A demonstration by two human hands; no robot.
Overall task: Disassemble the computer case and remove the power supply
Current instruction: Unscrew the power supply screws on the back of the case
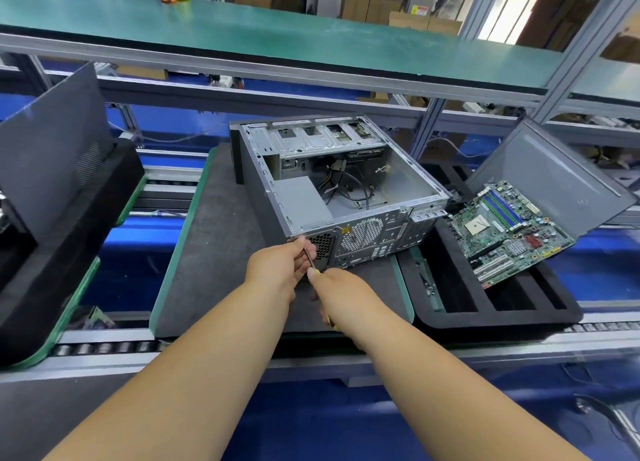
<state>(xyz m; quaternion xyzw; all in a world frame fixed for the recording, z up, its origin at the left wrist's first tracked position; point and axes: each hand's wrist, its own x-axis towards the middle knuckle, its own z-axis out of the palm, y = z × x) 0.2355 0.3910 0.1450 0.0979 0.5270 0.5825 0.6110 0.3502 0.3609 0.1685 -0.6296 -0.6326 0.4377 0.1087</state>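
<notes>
An open grey computer case [408, 190] lies on its side on a dark mat [214, 252], its rear panel facing me. The grey power supply [301, 202] sits in its near left corner, with loose cables beside it. My left hand [284, 265] pinches the thin shaft of a screwdriver [309, 259] whose tip meets the rear panel's upper left corner. My right hand [341, 289] grips the screwdriver's yellow handle just below.
A green motherboard [509, 228] leans in a black foam tray [498, 308] on the right, with a grey side panel [554, 176] behind it. Another grey panel [55, 149] stands in a black tray at left. A green shelf runs overhead.
</notes>
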